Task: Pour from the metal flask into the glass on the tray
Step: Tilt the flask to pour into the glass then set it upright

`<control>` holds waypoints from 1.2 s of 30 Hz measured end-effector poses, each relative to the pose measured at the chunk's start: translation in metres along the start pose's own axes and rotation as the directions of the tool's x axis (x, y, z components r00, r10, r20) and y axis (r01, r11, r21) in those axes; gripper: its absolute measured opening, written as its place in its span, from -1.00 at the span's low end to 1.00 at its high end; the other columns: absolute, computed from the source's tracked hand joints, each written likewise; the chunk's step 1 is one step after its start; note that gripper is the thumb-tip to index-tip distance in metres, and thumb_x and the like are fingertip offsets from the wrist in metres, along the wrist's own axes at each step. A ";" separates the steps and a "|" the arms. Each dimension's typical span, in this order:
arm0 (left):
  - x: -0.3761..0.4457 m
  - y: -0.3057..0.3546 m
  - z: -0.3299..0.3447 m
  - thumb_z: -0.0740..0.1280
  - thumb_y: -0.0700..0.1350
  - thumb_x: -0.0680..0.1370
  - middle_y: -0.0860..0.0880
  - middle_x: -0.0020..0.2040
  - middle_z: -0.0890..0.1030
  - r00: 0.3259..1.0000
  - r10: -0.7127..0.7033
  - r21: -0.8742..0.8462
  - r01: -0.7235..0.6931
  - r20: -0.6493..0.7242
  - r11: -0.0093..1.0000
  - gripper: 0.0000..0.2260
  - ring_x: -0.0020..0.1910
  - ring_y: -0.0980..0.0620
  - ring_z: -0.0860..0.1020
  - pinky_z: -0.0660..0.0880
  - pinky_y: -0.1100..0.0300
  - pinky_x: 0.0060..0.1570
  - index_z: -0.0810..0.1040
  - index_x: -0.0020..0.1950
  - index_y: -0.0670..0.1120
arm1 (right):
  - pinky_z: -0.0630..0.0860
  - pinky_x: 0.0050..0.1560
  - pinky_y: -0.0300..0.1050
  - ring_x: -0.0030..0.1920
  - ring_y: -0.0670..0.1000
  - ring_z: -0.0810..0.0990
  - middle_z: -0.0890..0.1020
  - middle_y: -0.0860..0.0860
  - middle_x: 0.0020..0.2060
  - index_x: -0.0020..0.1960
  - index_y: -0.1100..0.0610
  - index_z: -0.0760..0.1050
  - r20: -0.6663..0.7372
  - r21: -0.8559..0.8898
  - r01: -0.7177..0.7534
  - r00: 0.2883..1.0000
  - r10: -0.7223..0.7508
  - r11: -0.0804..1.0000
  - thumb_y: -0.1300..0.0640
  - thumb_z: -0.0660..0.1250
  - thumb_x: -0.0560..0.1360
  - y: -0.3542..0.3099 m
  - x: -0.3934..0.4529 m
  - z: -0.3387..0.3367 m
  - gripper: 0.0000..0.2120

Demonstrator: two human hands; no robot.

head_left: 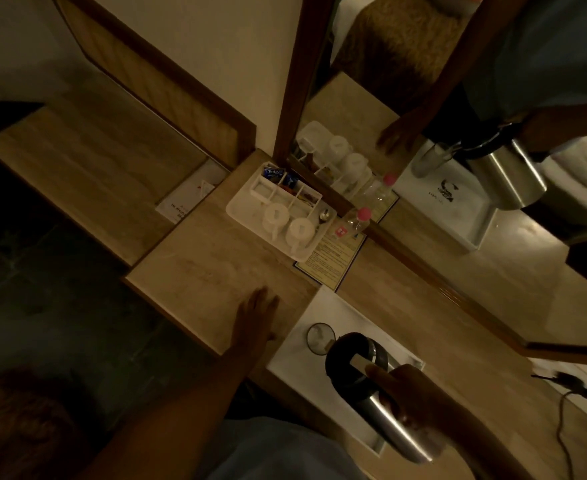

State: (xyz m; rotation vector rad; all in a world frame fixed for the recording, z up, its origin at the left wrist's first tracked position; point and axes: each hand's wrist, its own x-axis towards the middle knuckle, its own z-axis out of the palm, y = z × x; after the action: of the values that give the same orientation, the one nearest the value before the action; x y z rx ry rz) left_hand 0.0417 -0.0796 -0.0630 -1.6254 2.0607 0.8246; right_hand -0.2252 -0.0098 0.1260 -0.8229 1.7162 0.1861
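The metal flask, steel-bodied with a black lid, is tilted over a white tray, its top end leaning toward the glass. My right hand grips the flask around its upper body and handle. The clear glass stands upright on the tray, right beside the flask's lid; in the dim light I cannot tell whether liquid is flowing. My left hand rests flat on the wooden counter, fingers spread, left of the tray and holding nothing.
A white tea organiser with two upturned cups, sachets and a spoon sits at the back. A pink-capped bottle and a printed card stand by the wall mirror. A black cable lies at right.
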 end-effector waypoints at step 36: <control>-0.001 0.000 -0.002 0.37 0.09 0.64 -0.16 0.73 -0.13 1.000 0.005 -0.020 -0.005 -0.014 1.000 -0.21 0.73 -0.18 -0.08 0.12 -0.16 0.66 -0.03 0.73 0.02 | 0.45 -0.52 -0.32 -0.65 -0.16 0.43 0.51 -0.07 -0.66 -0.38 0.10 0.54 -0.011 -0.081 0.006 1.000 -0.007 0.997 -0.48 0.16 0.20 -0.020 -0.018 -0.002 -0.37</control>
State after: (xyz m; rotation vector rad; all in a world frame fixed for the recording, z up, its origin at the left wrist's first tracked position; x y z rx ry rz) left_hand 0.0421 -0.0798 -0.0607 -1.6416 2.0733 0.8404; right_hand -0.2131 -0.0182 0.1487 -0.8901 1.7254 0.2482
